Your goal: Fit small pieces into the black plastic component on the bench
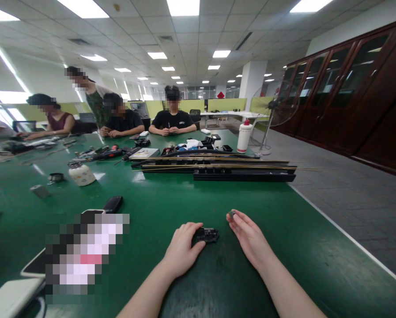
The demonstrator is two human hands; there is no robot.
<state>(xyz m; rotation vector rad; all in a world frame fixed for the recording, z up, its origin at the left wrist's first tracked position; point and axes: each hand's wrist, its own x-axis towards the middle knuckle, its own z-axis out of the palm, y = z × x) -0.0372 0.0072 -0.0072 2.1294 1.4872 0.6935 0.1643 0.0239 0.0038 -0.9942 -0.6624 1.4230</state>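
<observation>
My left hand (183, 246) rests on the green table, its thumb and fingers closed about the left end of a small black plastic part (211, 235). That part lies flat on the tabletop and has an uneven, detailed upper face. To its right, my right hand (249, 236) is raised a little above the table. Its fingertips pinch a tiny dark greenish piece (231, 213), too small to name. The two hands are apart, with the black part between them.
Long black rails (244, 176) with thin brass-coloured rods lie across the table ahead. A white bottle with a red cap (244, 137) stands beyond them. A patterned jar (81, 173), a metal block (39, 191) and a black phone-like object (113, 204) are at left. Several people sit around the table.
</observation>
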